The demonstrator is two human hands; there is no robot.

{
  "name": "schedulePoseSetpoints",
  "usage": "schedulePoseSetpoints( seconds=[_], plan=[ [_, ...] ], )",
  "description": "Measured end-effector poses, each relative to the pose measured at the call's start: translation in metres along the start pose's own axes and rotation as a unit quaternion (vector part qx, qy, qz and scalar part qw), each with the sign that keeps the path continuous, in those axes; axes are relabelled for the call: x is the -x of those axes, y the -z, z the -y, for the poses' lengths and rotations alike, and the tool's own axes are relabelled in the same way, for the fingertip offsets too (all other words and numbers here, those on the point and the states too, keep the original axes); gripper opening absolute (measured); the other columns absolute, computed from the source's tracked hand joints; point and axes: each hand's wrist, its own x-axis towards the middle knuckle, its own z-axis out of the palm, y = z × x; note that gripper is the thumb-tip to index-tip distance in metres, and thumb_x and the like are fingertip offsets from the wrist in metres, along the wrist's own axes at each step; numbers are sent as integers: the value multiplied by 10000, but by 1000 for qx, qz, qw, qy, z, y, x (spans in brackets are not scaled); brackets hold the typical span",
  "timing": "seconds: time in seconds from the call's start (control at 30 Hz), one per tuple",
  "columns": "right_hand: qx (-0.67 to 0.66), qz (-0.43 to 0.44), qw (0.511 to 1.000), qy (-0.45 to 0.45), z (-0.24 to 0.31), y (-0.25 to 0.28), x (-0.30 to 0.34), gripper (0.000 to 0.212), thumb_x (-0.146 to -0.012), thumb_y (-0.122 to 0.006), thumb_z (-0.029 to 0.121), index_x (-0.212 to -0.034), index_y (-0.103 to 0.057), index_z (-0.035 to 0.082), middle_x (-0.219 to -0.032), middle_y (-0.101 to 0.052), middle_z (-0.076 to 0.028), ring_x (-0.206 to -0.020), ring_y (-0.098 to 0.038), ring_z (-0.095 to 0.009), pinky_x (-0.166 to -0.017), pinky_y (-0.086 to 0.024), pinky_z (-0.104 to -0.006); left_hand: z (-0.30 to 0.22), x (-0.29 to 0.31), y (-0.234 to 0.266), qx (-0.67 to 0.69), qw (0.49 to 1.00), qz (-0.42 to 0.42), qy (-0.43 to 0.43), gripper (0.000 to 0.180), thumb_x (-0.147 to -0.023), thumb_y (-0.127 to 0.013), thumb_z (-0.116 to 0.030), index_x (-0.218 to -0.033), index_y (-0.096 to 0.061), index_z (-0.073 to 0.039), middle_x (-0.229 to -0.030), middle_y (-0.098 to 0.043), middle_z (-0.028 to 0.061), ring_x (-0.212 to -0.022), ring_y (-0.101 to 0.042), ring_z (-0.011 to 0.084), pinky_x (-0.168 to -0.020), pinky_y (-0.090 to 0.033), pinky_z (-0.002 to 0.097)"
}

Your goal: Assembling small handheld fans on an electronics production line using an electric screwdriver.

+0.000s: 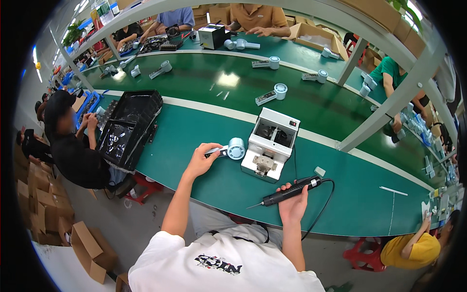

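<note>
My left hand is closed on the handle of a small light-blue handheld fan, whose round head points right, low over the green bench. In my right hand lies a black electric screwdriver, its thin bit pointing left and its cord running off to the right. Between and beyond my hands stands a white screw feeder with an open top, just right of the fan head. A small pale block rests on the bench beyond the screwdriver.
Black plastic-lined trays stand at the left beside a person in black. Beyond a pale rail, a green conveyor carries several similar fans. A grey metal post rises at the right. Other people work around the line.
</note>
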Motion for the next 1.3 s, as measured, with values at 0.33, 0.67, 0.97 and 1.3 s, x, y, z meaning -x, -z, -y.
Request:
schedulePoseSetpoints(
  seconds=[0.33, 0.67, 0.97, 1.3],
  plan=[
    [-6, 4, 1000, -16, 0, -1, 2, 421, -1027, -480, 474, -1144, -495, 70, -957, -536, -104, -936, -515, -258, -934, -424, -444, -10, 1, 6, -11, 1000, 10, -5, 304, -882, -726, -179, -1163, -696, -67, -1105, -696, 149, -1008, -660, 278, -885, -520, 367],
    [-9, 12, 1000, -12, 1, -2, -1, 517, -1014, -445, 560, -1205, -487, 82, -958, -538, -99, -928, -513, -252, -934, -420, -446, -27, -31, 13, -50, 993, 59, -86, 464, -813, -796, -219, -1202, -668, 0, -1136, -713, 148, -1050, -676, 256, -941, -522, 375],
    [-45, -5, 999, -12, 5, -6, 4, 636, -1000, -340, 660, -1268, -493, 104, -941, -554, -108, -899, -522, -260, -936, -419, -455, -42, -218, -54, 36, 993, 87, -73, 317, -920, -641, -159, -1211, -656, -34, -1018, -717, 97, -916, -684, 184, -814, -548, 321],
    [-39, 2, 999, -24, -1, 0, 2, 656, -998, -304, 682, -1208, -486, 87, -964, -543, -126, -926, -521, -283, -954, -415, -488, -47, -195, -40, -120, 963, 234, -65, 371, -887, -694, -224, -1196, -637, -26, -1006, -710, 143, -910, -691, 268, -839, -544, 376]
  ],
)
